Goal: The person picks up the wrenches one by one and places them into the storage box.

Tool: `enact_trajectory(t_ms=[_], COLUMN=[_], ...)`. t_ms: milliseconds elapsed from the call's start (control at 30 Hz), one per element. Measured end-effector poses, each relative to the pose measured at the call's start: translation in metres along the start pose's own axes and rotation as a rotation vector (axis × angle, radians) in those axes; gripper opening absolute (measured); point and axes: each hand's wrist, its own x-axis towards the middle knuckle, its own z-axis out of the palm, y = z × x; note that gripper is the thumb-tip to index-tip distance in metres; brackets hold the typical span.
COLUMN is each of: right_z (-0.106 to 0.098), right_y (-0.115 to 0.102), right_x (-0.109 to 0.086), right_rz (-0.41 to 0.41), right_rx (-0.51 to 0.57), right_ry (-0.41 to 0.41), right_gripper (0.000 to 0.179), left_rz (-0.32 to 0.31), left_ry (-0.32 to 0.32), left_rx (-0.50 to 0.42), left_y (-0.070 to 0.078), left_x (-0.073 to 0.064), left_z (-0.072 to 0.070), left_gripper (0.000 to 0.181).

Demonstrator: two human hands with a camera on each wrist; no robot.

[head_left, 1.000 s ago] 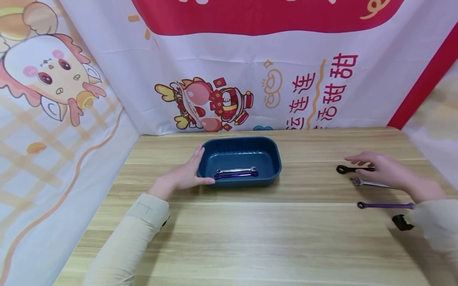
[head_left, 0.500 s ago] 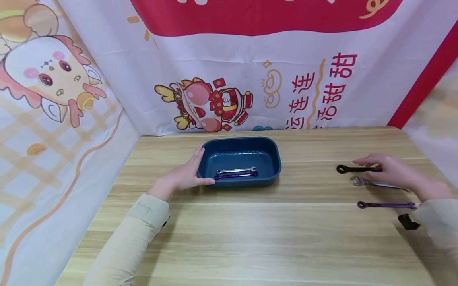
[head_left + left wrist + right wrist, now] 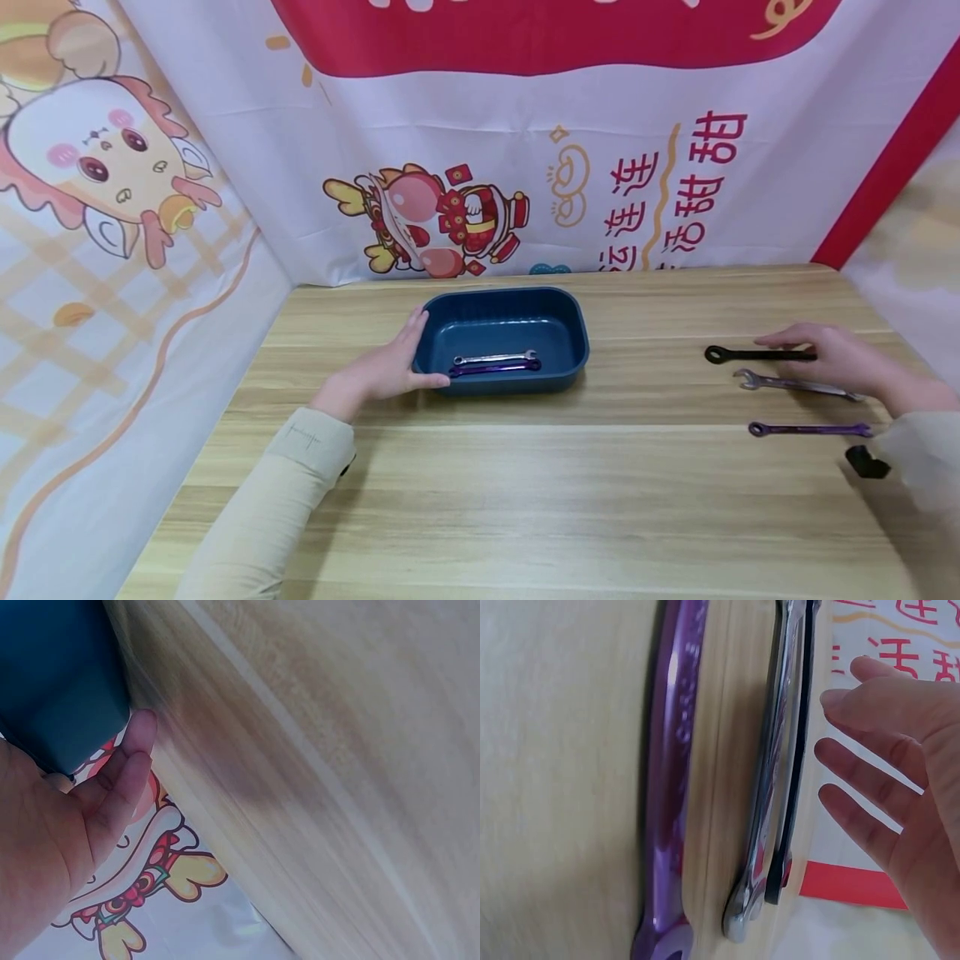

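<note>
My left hand (image 3: 377,367) rests against the left end of a dark blue bin (image 3: 551,383), thumb near its front rim and fingers along its side. Inside the bin lie a small silver wrench (image 3: 495,358) and a purple wrench (image 3: 498,367). At the right, my right hand (image 3: 843,358) hovers with loosely bent fingers over the black wrench (image 3: 750,355) and the larger silver wrench (image 3: 802,384), partly hiding the black one. A second purple wrench (image 3: 813,430) lies nearer the front. The right wrist view shows the fingers (image 3: 862,817) apart from these wrenches.
Both hands work over a wood-grain table (image 3: 525,500). A printed cloth (image 3: 570,167) hangs along its back edge, and more cloth (image 3: 112,333) borders the left side. A small black object (image 3: 867,461) sits by the right sleeve.
My right hand has shifted slightly rightward, uncovering more of the black and silver wrenches. The left hand and the bin stay where they were.
</note>
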Motion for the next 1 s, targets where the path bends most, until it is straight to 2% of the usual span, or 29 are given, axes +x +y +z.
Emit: enact_trajectory(t_ms=[233, 633, 800, 1000], right_z=[0.002, 0.002, 0.000, 0.001], right_y=[0.009, 0.010, 0.009, 0.012], right_x=[0.003, 0.016, 0.022, 0.024], right_rz=[-0.038, 0.052, 0.050, 0.041], right_rx=[-0.032, 0.038, 0.023, -0.003], right_ry=[0.005, -0.151, -0.199, -0.217], right_gripper=[0.042, 0.049, 0.049, 0.048], left_rz=[0.011, -0.009, -0.016, -0.013], left_ry=[-0.002, -0.014, -0.014, -0.015], left_rx=[0.008, -0.010, -0.008, -0.002], left_y=[0.000, 0.000, -0.001, -0.001], left_x=[0.000, 0.002, 0.002, 0.002], left_z=[0.000, 0.000, 0.000, 0.001], left_gripper=[0.118, 0.118, 0.119, 0.119])
